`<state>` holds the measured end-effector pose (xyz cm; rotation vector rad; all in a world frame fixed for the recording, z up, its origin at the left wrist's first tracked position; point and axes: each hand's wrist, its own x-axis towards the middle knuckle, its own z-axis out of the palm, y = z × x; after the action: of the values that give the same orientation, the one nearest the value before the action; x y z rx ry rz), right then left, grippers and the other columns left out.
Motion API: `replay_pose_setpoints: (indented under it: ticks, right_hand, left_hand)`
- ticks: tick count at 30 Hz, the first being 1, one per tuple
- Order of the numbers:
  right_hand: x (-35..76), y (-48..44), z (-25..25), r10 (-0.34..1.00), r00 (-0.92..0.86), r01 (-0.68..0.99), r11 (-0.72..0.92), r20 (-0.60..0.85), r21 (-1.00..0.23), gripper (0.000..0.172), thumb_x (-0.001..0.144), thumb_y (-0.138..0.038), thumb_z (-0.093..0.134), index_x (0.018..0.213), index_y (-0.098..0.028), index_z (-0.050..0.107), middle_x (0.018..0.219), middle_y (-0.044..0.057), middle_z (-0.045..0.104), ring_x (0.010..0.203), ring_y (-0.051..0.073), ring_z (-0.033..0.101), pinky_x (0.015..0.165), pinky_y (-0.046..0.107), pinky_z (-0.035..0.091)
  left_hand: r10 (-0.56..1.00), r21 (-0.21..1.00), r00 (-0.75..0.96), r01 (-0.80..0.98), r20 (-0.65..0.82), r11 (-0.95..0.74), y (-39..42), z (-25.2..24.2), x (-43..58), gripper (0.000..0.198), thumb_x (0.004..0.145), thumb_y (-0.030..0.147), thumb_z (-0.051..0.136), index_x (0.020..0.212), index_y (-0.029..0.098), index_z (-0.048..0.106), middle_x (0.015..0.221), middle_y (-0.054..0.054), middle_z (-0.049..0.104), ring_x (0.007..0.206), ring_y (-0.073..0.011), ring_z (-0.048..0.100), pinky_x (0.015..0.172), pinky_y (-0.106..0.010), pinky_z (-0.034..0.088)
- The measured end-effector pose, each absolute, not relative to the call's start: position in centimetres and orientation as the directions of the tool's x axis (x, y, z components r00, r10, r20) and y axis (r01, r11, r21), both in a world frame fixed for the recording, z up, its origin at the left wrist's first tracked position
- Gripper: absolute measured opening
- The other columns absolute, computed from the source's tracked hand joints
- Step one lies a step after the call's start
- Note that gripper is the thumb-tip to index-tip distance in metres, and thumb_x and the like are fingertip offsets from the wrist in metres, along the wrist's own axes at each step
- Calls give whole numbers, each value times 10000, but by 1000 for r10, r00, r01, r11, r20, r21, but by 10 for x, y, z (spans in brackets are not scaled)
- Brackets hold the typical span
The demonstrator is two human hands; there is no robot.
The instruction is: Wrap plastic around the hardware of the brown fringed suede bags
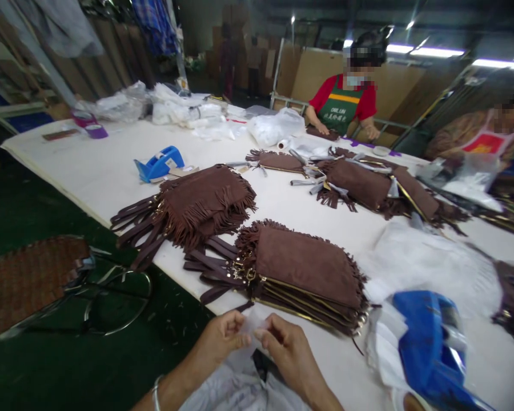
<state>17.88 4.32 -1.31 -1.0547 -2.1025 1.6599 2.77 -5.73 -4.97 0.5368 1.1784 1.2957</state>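
Between my two hands, close to my body, is a thin translucent white sheet [252, 324], perhaps plastic or tissue. My left hand [223, 341] pinches its left side between thumb and fingers. On the other side, the thumb and fingers of my right hand [288, 345] grip it too. Just past my hands lies a stack of brown fringed pouches [306, 262] with gold zippers, its straps and metal clasps hanging to the left. A second pile of brown fringed pouches [205, 200] rests behind it to the left.
Blue tape dispensers stand at right [428, 337] and farther back [160, 162]. White plastic wrap [432, 262] and more brown pouches [360, 182] cover the table's right side. A person in a green apron [340, 108] works across the white table [89, 165]; another person sits right. A stool [34, 279] stands left.
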Motion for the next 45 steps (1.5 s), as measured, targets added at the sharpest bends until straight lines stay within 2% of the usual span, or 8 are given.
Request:
replay_pose_setpoints:
  ticks: [4,10,17,22,27,32,37,45]
  right_hand:
    - [165,53,-19,699,-688,412,155,-195,-898,251,849,-376,557,679,-191,565,596,-39,550,570,123,499,524,203,346]
    - [148,67,-39,860,-493,516,165,-134,-840,346,853,-484,539,1012,-186,617,746,31,676,606,176,601,578,253,440]
    - [119,66,-45,892,-451,610,312,4,-729,333,859,-497,541,766,-186,617,716,57,661,653,201,591,642,288,408]
    - [119,68,-46,884,-467,519,240,-37,-820,306,860,-455,542,737,-184,612,707,52,659,662,198,592,640,287,418]
    - [119,64,-49,817,-487,272,-194,-308,-943,311,805,-479,614,805,-168,609,632,13,622,585,168,588,576,265,468]
    - [117,59,-43,754,-532,89,-402,-385,-911,320,755,-451,692,859,-157,621,640,8,621,578,136,571,585,255,486]
    - [116,59,-38,732,-553,45,-450,-398,-892,318,746,-421,710,900,-157,621,669,7,618,588,126,562,565,236,462]
    - [122,66,-36,727,-573,140,-367,-377,-920,261,734,-390,702,839,-158,647,604,-30,523,539,92,415,468,200,279]
  left_hand:
    - [858,842,-261,-448,-443,299,-50,-51,16,433,601,474,808,633,152,522,569,34,539,530,-102,455,535,-222,327]
    - [840,928,-397,-211,-369,308,-62,-65,0,311,716,410,714,632,147,571,569,37,526,567,-121,458,552,-229,322]
    - [868,931,-465,208,-175,299,-75,-53,-11,137,816,276,583,728,189,644,716,-3,634,713,-188,578,674,-263,399]
    - [875,893,-461,320,-145,317,-78,-53,-14,156,851,281,540,751,206,634,744,-6,635,742,-188,590,692,-256,400]
    - [874,863,-455,359,-170,355,-79,-55,-17,180,869,305,520,753,208,617,757,-10,633,764,-191,595,706,-258,400]
    - [871,857,-458,362,-180,367,-78,-55,-16,165,861,299,535,761,208,630,777,-14,642,776,-194,600,713,-262,395]
    - [864,880,-466,309,-189,360,-75,-53,-14,165,850,291,549,736,199,625,737,-6,628,743,-189,595,689,-259,384]
    - [837,926,-484,129,-254,355,-64,-56,-8,154,807,296,602,713,179,633,683,1,622,694,-184,562,654,-257,379]
